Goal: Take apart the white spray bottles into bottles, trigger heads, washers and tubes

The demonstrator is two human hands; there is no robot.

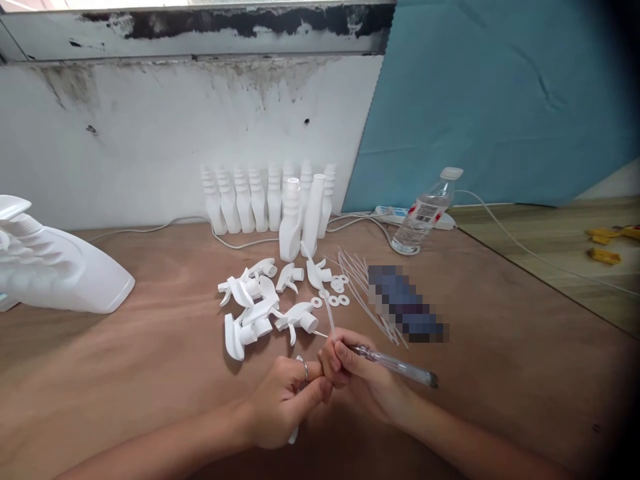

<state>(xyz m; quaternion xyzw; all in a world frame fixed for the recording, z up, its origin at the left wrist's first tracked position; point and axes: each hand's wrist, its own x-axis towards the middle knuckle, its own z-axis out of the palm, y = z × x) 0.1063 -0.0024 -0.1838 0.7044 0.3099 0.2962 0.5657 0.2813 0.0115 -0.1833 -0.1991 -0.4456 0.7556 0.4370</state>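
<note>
My left hand (280, 403) is closed around a white plastic piece (294, 437), apparently a spray trigger head, mostly hidden by the fingers. Touching it, my right hand (355, 367) grips a clear-handled screwdriver (400, 367) whose thin metal shaft points left. A slim white tube (329, 313) also rises from the right fingers, slanting up and away. Just beyond my hands lie several white spray trigger heads (240, 337) in a loose pile. Flat white washers (334, 301) are scattered to their right, beside a bundle of thin white tubes (360, 287).
White bottles (257, 200) stand in a row by the wall, two of them further forward. A large white spray bottle (75, 267) is at left. A clear water bottle (420, 213) stands by a power strip (390, 213) and cable. A pixelated dark object (407, 303) lies right of the tubes.
</note>
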